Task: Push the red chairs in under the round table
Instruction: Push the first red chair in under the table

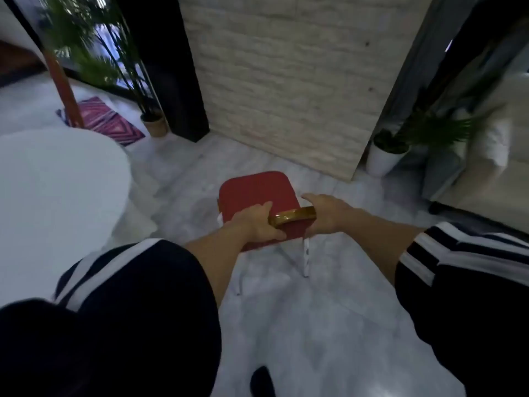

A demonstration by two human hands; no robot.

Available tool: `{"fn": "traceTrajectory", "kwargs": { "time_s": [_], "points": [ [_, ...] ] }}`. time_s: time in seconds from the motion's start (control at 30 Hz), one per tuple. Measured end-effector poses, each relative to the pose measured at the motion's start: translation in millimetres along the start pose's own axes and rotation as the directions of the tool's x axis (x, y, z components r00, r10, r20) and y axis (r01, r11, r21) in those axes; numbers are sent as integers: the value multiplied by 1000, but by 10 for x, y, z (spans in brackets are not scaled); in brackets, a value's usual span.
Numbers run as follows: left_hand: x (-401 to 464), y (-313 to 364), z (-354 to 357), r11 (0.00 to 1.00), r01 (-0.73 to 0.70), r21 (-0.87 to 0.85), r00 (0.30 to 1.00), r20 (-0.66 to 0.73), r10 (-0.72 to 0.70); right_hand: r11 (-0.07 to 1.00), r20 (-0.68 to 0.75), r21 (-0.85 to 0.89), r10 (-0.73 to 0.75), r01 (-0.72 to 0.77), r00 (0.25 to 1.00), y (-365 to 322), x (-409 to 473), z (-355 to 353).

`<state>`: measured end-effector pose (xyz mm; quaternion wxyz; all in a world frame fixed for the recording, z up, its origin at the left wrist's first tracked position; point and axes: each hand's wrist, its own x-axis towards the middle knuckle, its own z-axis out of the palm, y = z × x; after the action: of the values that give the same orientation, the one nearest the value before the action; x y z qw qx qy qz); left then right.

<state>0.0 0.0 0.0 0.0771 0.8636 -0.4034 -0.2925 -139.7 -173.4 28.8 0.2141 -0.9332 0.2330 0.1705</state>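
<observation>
A red chair (254, 193) with a padded seat, white legs and a wooden top rail (293, 215) stands on the pale floor in the middle of the view, facing away from me. My left hand (257, 222) grips the left end of the backrest. My right hand (325, 213) lies on the right end of the rail, fingers stretched forward. The round white table (57, 179) fills the left side, and the chair stands apart from its edge, to its right.
A light brick wall (286, 81) rises just beyond the chair. A potted plant (383, 156) in a white pot stands at the right, another plant (154, 121) at the back left beside a dark pillar. A pink patterned mat (108, 118) lies behind the table.
</observation>
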Motion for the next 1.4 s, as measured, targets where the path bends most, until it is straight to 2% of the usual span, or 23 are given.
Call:
{"fn": "traceTrajectory", "kwargs": {
  "time_s": [0.2,0.4,0.57,0.67,0.8,0.93,1.2,1.4],
  "points": [
    [272,-144,150,999,1,54,1000,13,-2,985,45,-173,-16,24,999,82,425,136],
    [336,-190,235,999,30,-21,1000,9,-30,973,58,-190,-119,128,991,208,620,186],
    [286,-119,217,999,39,29,999,0,-39,966,68,-190,-165,175,984,276,675,207],
    [220,-15,183,994,96,59,995,-23,-95,955,103,-194,-207,224,973,308,700,156],
    [78,150,324,981,192,24,980,-60,-190,909,194,-238,-302,343,933,421,699,120],
    [-33,429,457,955,284,-85,948,-125,-293,854,238,-278,-383,440,893,579,771,12],
    [-159,839,773,876,413,-250,877,-149,-456,625,351,-412,-563,663,748,675,983,-132],
    [-135,1037,885,826,494,-271,831,-132,-540,527,430,-409,-609,745,667,616,1220,-225]
  ]
}}
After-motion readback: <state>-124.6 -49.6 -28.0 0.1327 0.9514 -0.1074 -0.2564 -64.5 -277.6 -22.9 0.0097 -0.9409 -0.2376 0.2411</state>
